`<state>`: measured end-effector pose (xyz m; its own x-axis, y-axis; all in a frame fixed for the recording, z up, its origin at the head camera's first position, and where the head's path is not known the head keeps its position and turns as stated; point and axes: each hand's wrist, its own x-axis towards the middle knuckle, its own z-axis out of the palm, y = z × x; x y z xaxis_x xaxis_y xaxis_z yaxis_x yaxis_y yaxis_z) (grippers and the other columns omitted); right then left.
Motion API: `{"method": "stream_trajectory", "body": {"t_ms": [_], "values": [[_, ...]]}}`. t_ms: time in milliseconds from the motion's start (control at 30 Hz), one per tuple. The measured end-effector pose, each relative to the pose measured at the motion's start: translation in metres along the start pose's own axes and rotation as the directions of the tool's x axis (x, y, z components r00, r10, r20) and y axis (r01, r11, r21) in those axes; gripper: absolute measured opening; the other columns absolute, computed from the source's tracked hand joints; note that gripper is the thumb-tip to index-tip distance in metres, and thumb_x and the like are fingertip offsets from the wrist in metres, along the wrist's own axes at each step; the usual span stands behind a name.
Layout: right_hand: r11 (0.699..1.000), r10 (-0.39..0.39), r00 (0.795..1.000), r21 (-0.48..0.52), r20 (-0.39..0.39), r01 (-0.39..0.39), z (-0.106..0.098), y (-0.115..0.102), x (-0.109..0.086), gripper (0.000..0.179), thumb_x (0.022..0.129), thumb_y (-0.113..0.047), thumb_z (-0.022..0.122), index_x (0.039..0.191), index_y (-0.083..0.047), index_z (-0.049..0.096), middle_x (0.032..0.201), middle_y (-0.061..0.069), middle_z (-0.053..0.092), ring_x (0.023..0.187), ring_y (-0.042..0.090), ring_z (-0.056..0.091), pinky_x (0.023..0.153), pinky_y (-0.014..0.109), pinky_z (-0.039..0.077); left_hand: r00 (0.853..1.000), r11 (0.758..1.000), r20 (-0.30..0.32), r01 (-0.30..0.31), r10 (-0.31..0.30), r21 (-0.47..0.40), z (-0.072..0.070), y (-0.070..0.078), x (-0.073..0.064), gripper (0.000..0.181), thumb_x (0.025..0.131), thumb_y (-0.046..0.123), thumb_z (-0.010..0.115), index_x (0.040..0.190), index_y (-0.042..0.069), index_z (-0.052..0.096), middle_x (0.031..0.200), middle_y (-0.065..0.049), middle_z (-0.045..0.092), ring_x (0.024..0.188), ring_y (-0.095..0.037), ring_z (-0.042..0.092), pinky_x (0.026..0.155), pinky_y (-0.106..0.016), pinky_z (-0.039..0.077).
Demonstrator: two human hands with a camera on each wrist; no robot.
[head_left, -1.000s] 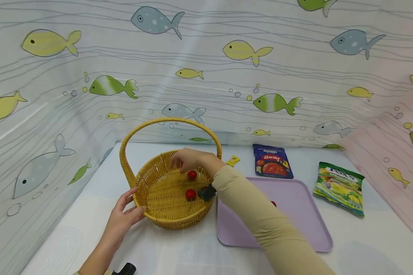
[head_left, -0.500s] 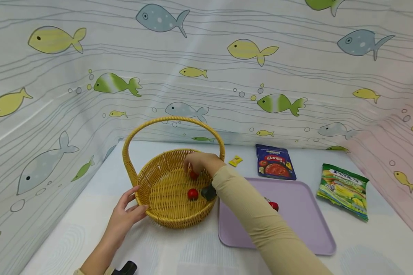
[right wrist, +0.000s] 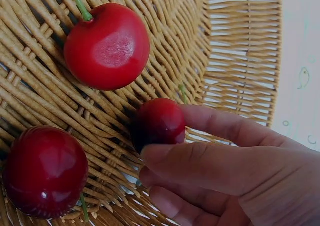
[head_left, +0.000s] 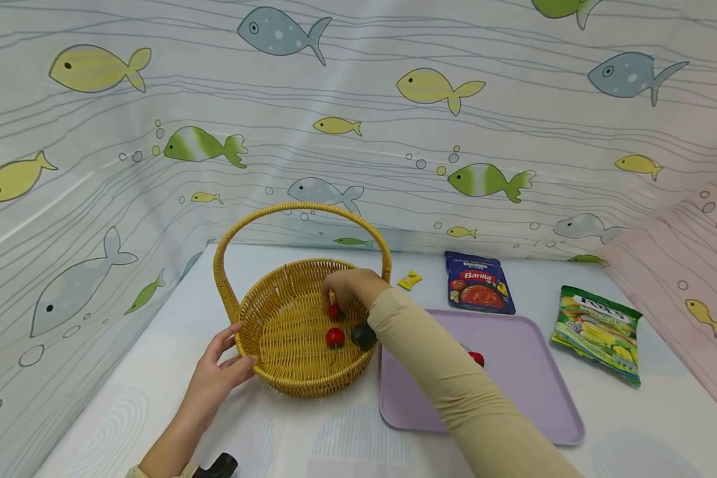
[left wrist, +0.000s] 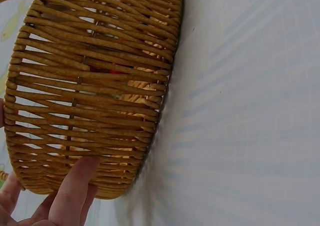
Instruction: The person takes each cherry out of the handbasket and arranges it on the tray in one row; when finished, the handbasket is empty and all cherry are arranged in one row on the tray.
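Observation:
The round wicker basket (head_left: pixel 301 385) with its tall arched handle stands on the table. My left hand (head_left: pixel 218 372) holds its left rim near the foot of the handle; in the left wrist view a finger (left wrist: pixel 75 186) presses the outer wall. Inside the basket, my right hand (head_left: pixel 349 289) pinches a dark red cherry (right wrist: pixel 162 118) between thumb and fingers. A brighter cherry with a green stem (right wrist: pixel 107 46) and another dark cherry (right wrist: pixel 45 171) lie beside it on the basket floor. In the head view, my right wrist and hand hide part of the basket's contents.
A lilac tray (head_left: pixel 514 398) stands right of the basket, bearing a red cherry (head_left: pixel 477 358) partly hidden by my right sleeve. Behind lie a small yellow packet (head_left: pixel 409 279) and a blue Barilla pouch (head_left: pixel 478 282). A green Fox's bag (head_left: pixel 597 332) lies far right.
My right hand has lowered within the basket and moved slightly right and closed on a cherry. My left hand stays at the rim. The head view has shifted slightly.

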<state>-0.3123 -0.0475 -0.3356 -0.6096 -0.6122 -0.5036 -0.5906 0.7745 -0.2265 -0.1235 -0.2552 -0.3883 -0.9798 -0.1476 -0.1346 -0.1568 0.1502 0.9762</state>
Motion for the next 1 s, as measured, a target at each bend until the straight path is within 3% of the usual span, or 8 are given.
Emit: {"method": "stream_trajectory", "body": {"t_ms": [200, 567, 900, 1000], "values": [[1.000, -0.020, 1.000, -0.018, 0.015, 0.020, 0.000, -0.002, 0.002, 0.031, 0.083, -0.001, 0.066, 0.101, -0.027, 0.065, 0.101, -0.006, 0.054, 0.070, 0.012, 0.045, 0.052, 0.025, 0.037, 1.000, 1.000, 0.000, 0.004, -0.004, -0.001, -0.001, 0.000, 0.001, 0.068, 0.088, 0.005, 0.057, 0.146, 0.013, 0.022, 0.143, -0.022, 0.021, 0.121, -0.039, 0.042, 0.081, -0.030, 0.053], [0.986, -0.166, 0.985, -0.023, -0.053, 0.165, -0.006, -0.008, 0.001, 0.024, 0.080, -0.010, 0.071, 0.100, -0.022, 0.065, 0.101, -0.007, 0.055, 0.081, 0.011, 0.050, 0.061, 0.025, 0.044, 1.000, 1.000, 0.003, 0.001, -0.001, 0.003, 0.000, 0.001, 0.000, 0.067, 0.089, 0.005, 0.056, 0.146, 0.012, 0.022, 0.142, -0.022, 0.022, 0.120, -0.038, 0.043, 0.081, -0.030, 0.053], [0.937, -0.348, 0.933, -0.028, -0.092, 0.347, -0.015, -0.021, -0.035, 0.023, 0.084, -0.012, 0.068, 0.105, -0.016, 0.062, 0.089, -0.004, 0.058, 0.080, 0.010, 0.053, 0.065, 0.022, 0.046, 1.000, 1.000, 0.009, 0.012, -0.012, 0.008, 0.001, 0.001, -0.001, 0.068, 0.089, 0.006, 0.056, 0.147, 0.013, 0.021, 0.143, -0.023, 0.020, 0.121, -0.038, 0.043, 0.081, -0.030, 0.053], [0.909, -0.417, 0.903, -0.062, -0.106, 0.412, -0.012, -0.021, -0.052, 0.024, 0.085, -0.011, 0.066, 0.109, -0.014, 0.061, 0.087, -0.004, 0.057, 0.078, 0.009, 0.052, 0.065, 0.020, 0.045, 1.000, 1.000, 0.006, 0.016, -0.016, 0.007, 0.002, 0.001, -0.001, 0.068, 0.089, 0.006, 0.056, 0.147, 0.013, 0.020, 0.143, -0.023, 0.020, 0.121, -0.038, 0.042, 0.082, -0.030, 0.053]]}}
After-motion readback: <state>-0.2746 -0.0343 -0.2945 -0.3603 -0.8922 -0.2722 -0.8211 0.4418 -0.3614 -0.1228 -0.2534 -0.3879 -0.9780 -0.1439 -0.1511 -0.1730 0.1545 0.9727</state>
